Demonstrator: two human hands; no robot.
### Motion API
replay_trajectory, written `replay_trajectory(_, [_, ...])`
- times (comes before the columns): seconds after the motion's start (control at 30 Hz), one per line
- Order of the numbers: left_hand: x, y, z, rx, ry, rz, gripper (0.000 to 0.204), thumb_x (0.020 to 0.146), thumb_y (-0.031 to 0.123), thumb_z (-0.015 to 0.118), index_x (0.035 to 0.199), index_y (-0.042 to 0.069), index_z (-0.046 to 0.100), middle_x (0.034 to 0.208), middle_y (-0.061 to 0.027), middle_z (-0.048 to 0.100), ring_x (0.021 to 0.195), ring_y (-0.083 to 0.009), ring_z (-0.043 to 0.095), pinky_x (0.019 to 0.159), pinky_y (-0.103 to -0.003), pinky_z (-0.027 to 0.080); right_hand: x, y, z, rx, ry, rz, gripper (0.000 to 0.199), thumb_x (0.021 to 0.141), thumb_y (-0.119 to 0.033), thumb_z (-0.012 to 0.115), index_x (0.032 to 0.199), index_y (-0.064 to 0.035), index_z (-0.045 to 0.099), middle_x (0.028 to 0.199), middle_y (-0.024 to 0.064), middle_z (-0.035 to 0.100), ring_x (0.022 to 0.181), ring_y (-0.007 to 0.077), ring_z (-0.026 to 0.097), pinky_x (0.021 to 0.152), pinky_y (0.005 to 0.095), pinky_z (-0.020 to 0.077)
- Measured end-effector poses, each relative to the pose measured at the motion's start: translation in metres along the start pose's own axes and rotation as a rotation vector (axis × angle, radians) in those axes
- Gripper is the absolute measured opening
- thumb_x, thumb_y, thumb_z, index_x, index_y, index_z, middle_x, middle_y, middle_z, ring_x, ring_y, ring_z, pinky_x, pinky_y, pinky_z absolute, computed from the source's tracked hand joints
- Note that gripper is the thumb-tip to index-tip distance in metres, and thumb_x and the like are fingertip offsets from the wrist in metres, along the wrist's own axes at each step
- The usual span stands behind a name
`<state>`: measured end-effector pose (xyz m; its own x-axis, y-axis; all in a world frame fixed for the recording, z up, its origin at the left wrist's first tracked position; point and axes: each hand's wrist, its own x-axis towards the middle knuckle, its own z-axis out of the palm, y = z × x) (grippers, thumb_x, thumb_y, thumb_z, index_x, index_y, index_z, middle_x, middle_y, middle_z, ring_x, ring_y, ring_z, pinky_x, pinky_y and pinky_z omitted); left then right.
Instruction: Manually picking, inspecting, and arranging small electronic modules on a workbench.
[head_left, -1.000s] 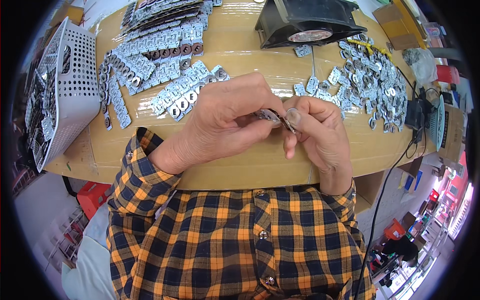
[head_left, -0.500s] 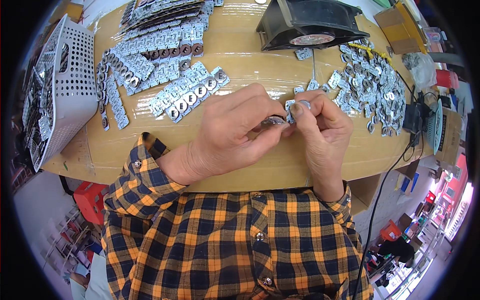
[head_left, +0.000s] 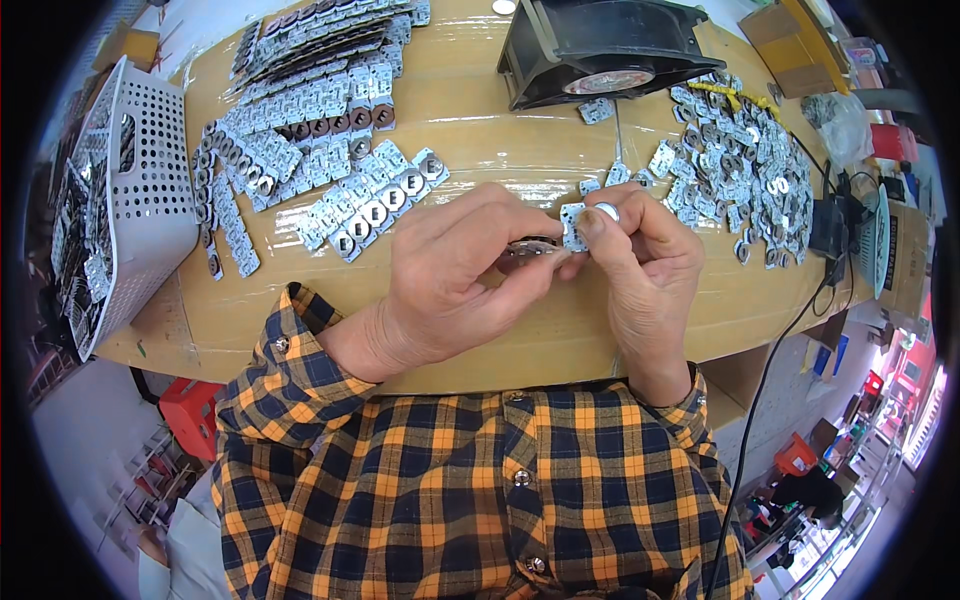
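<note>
Close together over the table, both of my hands work at small parts. My left hand [head_left: 450, 275] is closed, its thumb and fingers pinching a small stack of thin boards [head_left: 533, 247] seen edge-on and partly hidden by the fingers. My right hand [head_left: 648, 265] grips a small whitish circuit board [head_left: 573, 227] with a round silvery part on it, between thumb and bent fingers. This board's left edge is right beside the left hand's fingertips. Left of my hands lies a row of similar boards [head_left: 375, 213] with round, pale, marked faces.
Long rows and stacks of boards [head_left: 335, 85] cover the back left. A white perforated basket [head_left: 150, 150] full of parts stands at the left edge. A black fan [head_left: 610, 50] sits at the back, beside a loose heap of boards [head_left: 740, 170]. A black cable [head_left: 765, 400] hangs at the right.
The board in my right hand now shows more of its face, and a gap has opened between it and the stack in my left hand. My left hand has shifted slightly left.
</note>
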<state>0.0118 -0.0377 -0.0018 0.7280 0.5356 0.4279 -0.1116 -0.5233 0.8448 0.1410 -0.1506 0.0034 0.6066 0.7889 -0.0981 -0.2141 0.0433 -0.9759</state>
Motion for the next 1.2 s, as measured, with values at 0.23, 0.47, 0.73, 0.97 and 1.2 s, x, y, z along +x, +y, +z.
replay_trajectory(0.23, [0.004, -0.003, 0.001, -0.004, 0.034, 0.104, 0.017, 0.07, -0.004, 0.074, 0.084, 0.001, 0.065, 0.069, -0.006, 0.063, 0.053, -0.0114, 0.06, 0.043, -0.023, 0.043, 0.001, 0.002, -0.002, -0.002, -0.039, -0.019, 0.02, 0.091, -0.002, 0.062, 0.073, 0.0015, 0.053, 0.091, 0.0089, 0.059, 0.068, 0.0098, 0.06, 0.057, 0.0223, 0.0524])
replay_trajectory(0.47, [0.001, -0.002, -0.003, -0.045, -0.133, -0.18, 0.018, 0.077, 0.004, 0.074, 0.093, 0.001, 0.067, 0.08, -0.0058, 0.067, 0.067, -0.0123, 0.063, 0.058, -0.022, 0.046, 0.001, 0.01, -0.007, -0.261, 0.05, -0.221, 0.018, 0.088, 0.002, 0.064, 0.074, 0.0019, 0.052, 0.083, 0.0087, 0.058, 0.064, 0.0099, 0.056, 0.055, 0.0251, 0.0454])
replay_trajectory(0.73, [0.007, 0.0, -0.018, -0.433, -0.264, -0.552, 0.025, 0.086, 0.007, 0.066, 0.11, -0.001, 0.064, 0.098, -0.0041, 0.068, 0.074, -0.005, 0.061, 0.06, -0.018, 0.046, 0.006, -0.007, -0.021, -1.193, 0.331, -0.587, 0.012, 0.09, 0.0, 0.06, 0.08, 0.0024, 0.055, 0.072, 0.0038, 0.053, 0.06, 0.0101, 0.044, 0.053, 0.0257, 0.0326])
replay_trajectory(0.97, [0.009, -0.002, -0.026, -0.552, -0.287, -0.552, 0.022, 0.086, 0.005, 0.068, 0.108, -0.001, 0.066, 0.092, -0.0038, 0.069, 0.071, -0.0044, 0.06, 0.06, -0.018, 0.046, -0.002, -0.015, -0.017, -0.434, -0.317, -0.093, 0.024, 0.096, -0.013, 0.053, 0.076, -0.0006, 0.058, 0.067, 0.0012, 0.058, 0.054, 0.004, 0.045, 0.051, 0.0197, 0.0339])
replay_trajectory(1.2, [0.006, -0.008, -0.023, -0.468, -0.256, -0.381, 0.016, 0.082, 0.005, 0.069, 0.098, 0.001, 0.07, 0.083, 0.0007, 0.068, 0.067, -0.0032, 0.058, 0.062, -0.019, 0.046, -0.001, -0.013, -0.021, -0.381, -0.364, -0.124, 0.024, 0.095, -0.012, 0.053, 0.076, 0.0013, 0.058, 0.067, 0.0038, 0.058, 0.054, 0.0065, 0.047, 0.05, 0.0219, 0.0346])
